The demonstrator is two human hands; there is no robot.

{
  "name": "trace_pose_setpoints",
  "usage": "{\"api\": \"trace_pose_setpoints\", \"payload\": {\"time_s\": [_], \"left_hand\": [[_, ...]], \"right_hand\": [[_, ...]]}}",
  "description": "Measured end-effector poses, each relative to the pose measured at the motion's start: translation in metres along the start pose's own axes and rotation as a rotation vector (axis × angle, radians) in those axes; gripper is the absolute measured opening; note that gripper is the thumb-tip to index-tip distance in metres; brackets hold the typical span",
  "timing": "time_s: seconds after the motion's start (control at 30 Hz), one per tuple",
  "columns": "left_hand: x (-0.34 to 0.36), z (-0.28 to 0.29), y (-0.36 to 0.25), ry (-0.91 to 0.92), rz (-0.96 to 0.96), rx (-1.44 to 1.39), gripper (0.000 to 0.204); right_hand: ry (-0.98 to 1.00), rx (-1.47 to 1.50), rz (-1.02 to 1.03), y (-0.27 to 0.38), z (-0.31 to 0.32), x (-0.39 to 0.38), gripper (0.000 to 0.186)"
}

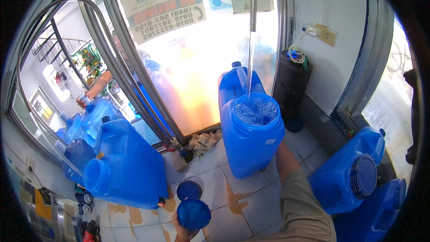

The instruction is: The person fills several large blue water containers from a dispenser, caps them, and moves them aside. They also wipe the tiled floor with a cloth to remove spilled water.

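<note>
My left hand (182,232), low in the middle, is closed round a blue round screw lid (194,214). Just beyond it shows a second, darker blue lid (189,190); whether it lies on the floor or touches the first I cannot tell. My right arm (299,197) reaches to the right side of an upright blue water jug (253,145), and the hand is hidden behind it. Water (249,71) runs down from a pipe (254,4) into the jug's wide open mouth, where the surface (256,111) is frothy and close to the rim.
At left stands another uncapped blue jug (130,166) with a tap. Capped blue jugs (345,179) stand at right. A black canister (292,87) with a coiled cable is by the wall. A cloth (205,142) lies by the door. Another person's hand (84,100) shows beyond the doorway.
</note>
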State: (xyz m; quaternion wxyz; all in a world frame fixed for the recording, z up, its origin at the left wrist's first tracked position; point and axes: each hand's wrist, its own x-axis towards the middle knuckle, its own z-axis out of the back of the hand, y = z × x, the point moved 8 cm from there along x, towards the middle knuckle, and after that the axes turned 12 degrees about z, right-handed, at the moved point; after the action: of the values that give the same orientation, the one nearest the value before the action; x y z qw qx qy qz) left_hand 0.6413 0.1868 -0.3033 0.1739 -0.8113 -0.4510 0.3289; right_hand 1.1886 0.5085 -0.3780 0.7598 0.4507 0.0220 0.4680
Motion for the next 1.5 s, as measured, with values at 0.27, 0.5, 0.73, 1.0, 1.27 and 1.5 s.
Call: {"api": "trace_pose_setpoints", "payload": {"time_s": [0.27,0.5,0.73,1.0,1.27,1.5], "left_hand": [[0.077,-0.153,-0.114,0.313,-0.174,0.196,0.103],[0.110,-0.308,-0.182,0.368,-0.607,1.121,0.114],[0.128,-0.423,-0.153,0.417,-0.873,1.855,0.102],[0.150,-0.434,-0.140,0.428,-0.703,2.169,0.106],[0.142,-0.431,-0.141,0.394,-0.662,2.140,0.106],[0.150,-0.416,-0.132,0.152,-0.649,2.149,0.091]], "right_hand": [[-0.038,0.040,0.008,-0.020,-0.022,-0.007,0.046],[-0.080,0.066,0.069,-0.021,-0.043,-0.018,0.046],[-0.232,0.193,-0.105,-0.010,-0.023,-0.045,0.049],[-0.232,0.271,0.044,0.025,0.024,0.004,0.061],[0.041,0.920,0.296,0.285,0.200,0.044,0.078],[0.406,0.290,0.836,0.405,0.220,-0.021,0.050]]}}
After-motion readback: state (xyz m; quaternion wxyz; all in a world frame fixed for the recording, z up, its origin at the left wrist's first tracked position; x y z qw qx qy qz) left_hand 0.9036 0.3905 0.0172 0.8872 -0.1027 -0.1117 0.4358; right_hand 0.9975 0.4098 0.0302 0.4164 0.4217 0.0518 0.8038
